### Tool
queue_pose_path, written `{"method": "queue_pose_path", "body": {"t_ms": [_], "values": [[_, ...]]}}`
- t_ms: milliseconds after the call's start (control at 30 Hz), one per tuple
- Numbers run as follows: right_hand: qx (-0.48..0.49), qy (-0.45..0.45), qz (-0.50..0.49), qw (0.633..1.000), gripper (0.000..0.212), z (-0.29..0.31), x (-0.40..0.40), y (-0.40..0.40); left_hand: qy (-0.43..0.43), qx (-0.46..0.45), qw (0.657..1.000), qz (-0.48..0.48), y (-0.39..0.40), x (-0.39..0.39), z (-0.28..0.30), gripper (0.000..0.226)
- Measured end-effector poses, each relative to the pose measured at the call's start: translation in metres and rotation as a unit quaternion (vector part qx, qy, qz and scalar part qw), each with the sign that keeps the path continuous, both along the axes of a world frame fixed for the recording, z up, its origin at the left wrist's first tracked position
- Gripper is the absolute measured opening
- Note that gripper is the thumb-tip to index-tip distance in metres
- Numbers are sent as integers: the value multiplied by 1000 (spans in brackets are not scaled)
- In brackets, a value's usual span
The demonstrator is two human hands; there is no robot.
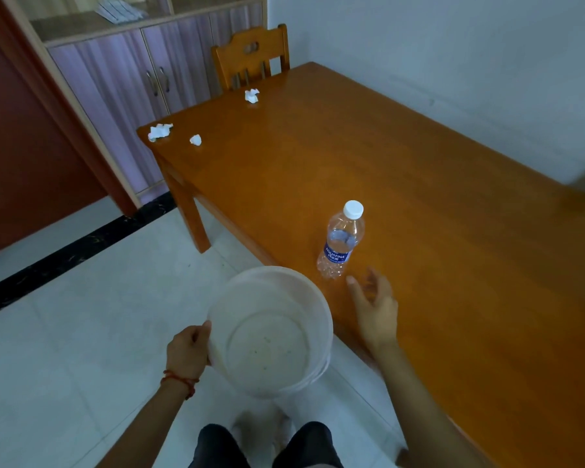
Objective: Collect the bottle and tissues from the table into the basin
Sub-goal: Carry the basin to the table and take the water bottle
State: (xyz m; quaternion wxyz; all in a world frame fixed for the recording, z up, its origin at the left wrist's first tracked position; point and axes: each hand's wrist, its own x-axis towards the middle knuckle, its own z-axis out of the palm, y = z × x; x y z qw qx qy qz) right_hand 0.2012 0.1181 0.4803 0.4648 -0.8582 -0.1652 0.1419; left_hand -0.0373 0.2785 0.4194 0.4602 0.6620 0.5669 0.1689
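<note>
Just beyond the fingertips of our right hand, which hung wide and relaxed above the orange-brown wooden table and held nothing, stood the clear plastic water bottle with a white screw cap and blue label. It was upright, near the hand but not touching it. We judged it light, since it looked nearly empty, and its thin ribbed wall would likely give under a hard squeeze; the smooth plastic might slip, so the labelled waist seemed the best place to take hold, fingers on one side and thumb on the other.

To the left of that hand, our left hand gripped the near rim of the round white plastic basin, thumb hooked over the edge, and held it off the table above the pale tiled floor. Nothing of the task lay in it yet.

Well away from both hands, toward the far left corner of the table, lay three crumpled white tissues: one at the corner, a smaller one just beside it, and a third farther on near the wooden chair. They looked soft and nearly weightless, fit for a light pinch anywhere.
</note>
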Motion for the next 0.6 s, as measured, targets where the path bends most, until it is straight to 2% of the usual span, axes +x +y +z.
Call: {"method": "queue_pose_path", "body": {"t_ms": [133,300,433,600], "values": [[56,-64,-21,996,76,15,23,29,2,10,1000,2,5,-1,1,41],[73,-45,23,996,91,23,43,60,-5,6,1000,8,7,-1,-3,42],[66,-17,43,997,82,20,52,69,-1,11,1000,13,8,-3,-8,44],[113,-50,29,992,73,33,51,67,-2,12,1000,21,8,-4,-11,41]]}}
